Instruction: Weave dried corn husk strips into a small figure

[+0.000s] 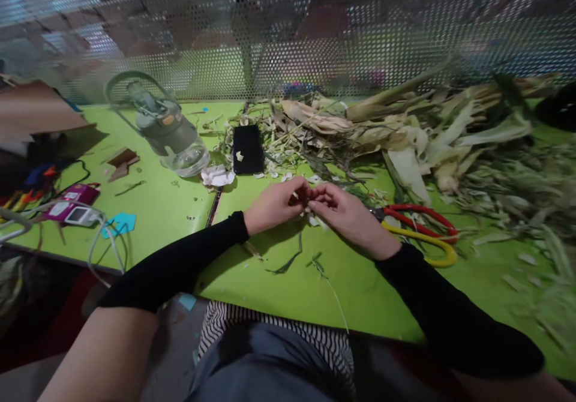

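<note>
My left hand and my right hand meet over the green table, fingertips pinched close together. Whatever lies between them is hidden or too small to name. Small pale husk scraps lie just under the fingers. Beside my right wrist rest scissors with one red and one yellow handle; the wrist partly covers them. Thin green plant strips lie on the table in front of my hands. A black phone with a pale scrap on it lies beyond my left hand.
A large heap of dry corn husks spreads across the back and right. At left stand a clear bottle with a grey-green lid, crumpled white tissue and a purple device with cables. A perforated metal screen closes off the back.
</note>
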The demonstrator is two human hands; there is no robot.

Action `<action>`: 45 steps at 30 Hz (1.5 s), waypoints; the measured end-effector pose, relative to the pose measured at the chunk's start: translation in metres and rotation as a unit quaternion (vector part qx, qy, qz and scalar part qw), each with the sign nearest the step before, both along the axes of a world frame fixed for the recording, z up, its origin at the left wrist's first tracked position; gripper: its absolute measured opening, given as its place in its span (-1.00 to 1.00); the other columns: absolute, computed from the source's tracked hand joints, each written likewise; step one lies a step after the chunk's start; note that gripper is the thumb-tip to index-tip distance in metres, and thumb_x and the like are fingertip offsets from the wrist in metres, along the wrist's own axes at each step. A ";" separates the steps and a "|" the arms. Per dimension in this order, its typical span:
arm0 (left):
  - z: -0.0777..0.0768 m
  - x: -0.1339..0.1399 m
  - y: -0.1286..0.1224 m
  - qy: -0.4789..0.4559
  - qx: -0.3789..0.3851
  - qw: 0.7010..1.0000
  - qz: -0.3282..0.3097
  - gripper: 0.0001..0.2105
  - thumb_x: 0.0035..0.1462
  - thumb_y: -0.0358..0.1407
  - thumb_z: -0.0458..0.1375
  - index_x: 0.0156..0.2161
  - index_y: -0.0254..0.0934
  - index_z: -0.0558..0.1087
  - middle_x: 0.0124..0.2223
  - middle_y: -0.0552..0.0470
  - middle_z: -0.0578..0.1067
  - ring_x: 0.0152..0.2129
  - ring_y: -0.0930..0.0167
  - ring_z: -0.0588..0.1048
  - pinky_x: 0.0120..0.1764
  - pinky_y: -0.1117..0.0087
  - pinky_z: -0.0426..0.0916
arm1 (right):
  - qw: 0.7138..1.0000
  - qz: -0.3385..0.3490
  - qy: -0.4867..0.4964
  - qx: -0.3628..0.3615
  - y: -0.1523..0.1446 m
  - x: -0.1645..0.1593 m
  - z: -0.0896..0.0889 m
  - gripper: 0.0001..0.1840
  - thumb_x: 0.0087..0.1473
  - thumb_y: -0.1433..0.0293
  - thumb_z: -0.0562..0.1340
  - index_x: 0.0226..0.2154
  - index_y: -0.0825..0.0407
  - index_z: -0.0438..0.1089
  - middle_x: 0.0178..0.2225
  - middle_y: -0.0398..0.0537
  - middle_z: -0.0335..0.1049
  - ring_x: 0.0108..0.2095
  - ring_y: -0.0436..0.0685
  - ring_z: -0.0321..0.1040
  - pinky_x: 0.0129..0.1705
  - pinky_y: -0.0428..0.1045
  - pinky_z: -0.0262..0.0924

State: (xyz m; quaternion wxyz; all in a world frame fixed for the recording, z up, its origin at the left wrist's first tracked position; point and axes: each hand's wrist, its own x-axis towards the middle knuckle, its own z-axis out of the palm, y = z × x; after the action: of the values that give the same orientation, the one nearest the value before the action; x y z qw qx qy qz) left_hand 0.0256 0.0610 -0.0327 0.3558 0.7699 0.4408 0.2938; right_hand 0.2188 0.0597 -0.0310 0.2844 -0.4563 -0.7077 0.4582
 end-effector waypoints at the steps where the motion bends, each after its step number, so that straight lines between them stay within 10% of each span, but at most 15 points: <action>1: -0.001 0.001 -0.002 0.023 0.014 1.000 0.009 -0.87 0.13 -0.46 0.16 -0.19 -0.29 0.36 -0.29 0.07 0.53 -0.41 0.48 0.49 -0.31 0.44 0.34 | 1.000 -0.005 -0.006 0.002 0.000 0.000 -0.001 -0.76 0.12 0.19 0.24 -0.25 0.00 0.36 -0.31 -0.03 0.47 -0.31 0.15 0.37 -0.24 0.06 0.25; 13: -0.023 0.005 -0.011 0.135 0.195 0.970 0.051 -0.81 0.30 -0.44 0.04 -0.13 -0.26 0.51 -0.21 -0.03 0.57 -0.33 0.42 0.52 -0.21 0.38 0.47 | 0.996 -0.009 -0.077 0.045 0.001 -0.001 -0.002 -0.78 0.11 0.32 0.20 -0.50 0.03 0.43 -0.50 -0.12 0.40 -0.44 0.08 0.26 -0.36 -0.01 0.14; 45: -0.017 0.003 -0.017 0.120 0.157 0.979 0.056 -0.77 0.31 -0.39 0.04 0.04 -0.25 0.41 -0.07 -0.08 0.57 -0.28 0.41 0.49 -0.25 0.39 0.37 | 0.997 -0.010 -0.060 0.047 -0.005 -0.004 0.006 -0.89 0.09 0.34 0.17 -0.38 0.00 0.38 -0.44 -0.12 0.38 -0.42 0.07 0.22 -0.35 0.00 0.10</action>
State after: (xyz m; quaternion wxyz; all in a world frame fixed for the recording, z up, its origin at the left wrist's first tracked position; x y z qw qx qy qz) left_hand 0.0290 0.0436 -0.0496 0.1580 0.8201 0.4706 0.2846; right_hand 0.2150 0.0543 -0.0247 0.2667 -0.4763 -0.7397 0.3935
